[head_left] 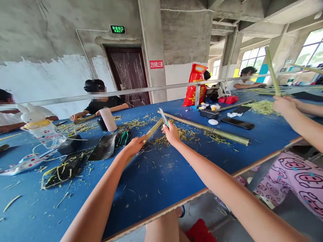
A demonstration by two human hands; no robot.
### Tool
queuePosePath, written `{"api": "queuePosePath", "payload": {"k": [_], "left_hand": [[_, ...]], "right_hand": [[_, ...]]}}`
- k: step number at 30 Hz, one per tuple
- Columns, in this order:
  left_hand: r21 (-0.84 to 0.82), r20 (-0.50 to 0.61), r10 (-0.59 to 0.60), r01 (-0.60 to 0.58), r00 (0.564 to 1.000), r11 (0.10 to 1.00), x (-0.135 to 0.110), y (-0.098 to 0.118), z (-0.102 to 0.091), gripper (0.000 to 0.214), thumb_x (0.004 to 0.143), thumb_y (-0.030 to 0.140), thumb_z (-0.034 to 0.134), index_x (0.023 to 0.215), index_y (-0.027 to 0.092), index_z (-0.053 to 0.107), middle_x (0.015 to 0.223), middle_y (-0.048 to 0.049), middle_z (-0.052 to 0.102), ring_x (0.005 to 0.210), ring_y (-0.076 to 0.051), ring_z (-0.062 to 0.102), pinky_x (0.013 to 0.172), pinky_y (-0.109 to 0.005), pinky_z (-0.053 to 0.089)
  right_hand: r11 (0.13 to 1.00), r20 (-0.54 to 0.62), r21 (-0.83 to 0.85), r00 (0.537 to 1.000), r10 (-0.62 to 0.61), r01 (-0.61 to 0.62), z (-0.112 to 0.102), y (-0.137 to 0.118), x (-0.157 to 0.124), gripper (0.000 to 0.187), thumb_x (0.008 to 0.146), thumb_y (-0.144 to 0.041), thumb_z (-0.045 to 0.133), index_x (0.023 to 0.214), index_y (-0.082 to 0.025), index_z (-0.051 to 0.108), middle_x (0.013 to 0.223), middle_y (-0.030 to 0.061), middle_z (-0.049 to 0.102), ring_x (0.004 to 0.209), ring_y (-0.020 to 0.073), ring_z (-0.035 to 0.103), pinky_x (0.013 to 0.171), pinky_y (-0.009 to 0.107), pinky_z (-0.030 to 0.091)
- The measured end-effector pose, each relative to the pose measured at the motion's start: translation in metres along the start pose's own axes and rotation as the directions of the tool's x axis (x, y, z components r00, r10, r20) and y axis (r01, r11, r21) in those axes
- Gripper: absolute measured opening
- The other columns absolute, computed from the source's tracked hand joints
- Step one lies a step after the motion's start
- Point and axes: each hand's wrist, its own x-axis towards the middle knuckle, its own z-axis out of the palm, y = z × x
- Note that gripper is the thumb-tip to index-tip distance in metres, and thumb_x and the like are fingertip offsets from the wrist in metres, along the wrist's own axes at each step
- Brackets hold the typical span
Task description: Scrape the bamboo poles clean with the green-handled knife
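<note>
Low over the blue table, my left hand (136,145) is closed round a pale yellow-green stalk (152,130) that looks like bamboo or cane. The stalk slants away from me, its near end partly hidden beneath my hand and forearm. My right hand (172,131) grips a utility knife (164,118) with its blade out, pointing up and away. The blade is just right of the stalk's far end; whether they touch I cannot tell. Thin shavings (174,135) lie around both hands. A second, longer stalk (209,127) rests on the table beyond my right hand.
Green-handled pliers (123,136), a dark flat sheet (103,148) and a pale cylinder (108,119) stand or lie at left. Further right are a phone (237,123) and a red bag (194,85). A neighbour's hands (285,104) hold an upright stalk. A metal rail (161,88) crosses the table.
</note>
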Motion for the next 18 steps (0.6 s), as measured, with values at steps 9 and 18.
{"api": "queuePosePath", "payload": {"k": [9,18], "left_hand": [[-0.076,0.012,-0.002,0.003,1.000,0.997,0.003,-0.003,0.002,0.054,0.086,0.032,0.031,0.136,0.013,0.034,0.128,-0.0117,0.050,0.114,-0.022,0.049,0.091,-0.027,0.038],[-0.035,0.019,-0.018,0.019,1.000,0.999,-0.003,0.004,-0.004,0.052,0.087,0.031,0.030,0.136,0.015,0.033,0.121,-0.0120,0.055,0.104,-0.022,0.055,0.085,-0.026,0.041]], "right_hand": [[0.975,0.057,0.223,0.998,-0.028,0.015,-0.004,0.011,0.010,0.046,0.082,-0.020,0.036,0.128,-0.012,0.035,0.084,0.0055,0.062,0.075,0.0140,0.060,0.074,0.026,0.045],[0.963,0.118,0.270,0.993,-0.022,-0.010,-0.010,0.018,0.011,0.061,0.070,-0.007,0.040,0.130,-0.016,0.031,0.084,0.0023,0.061,0.081,0.0159,0.059,0.081,0.032,0.043]]}}
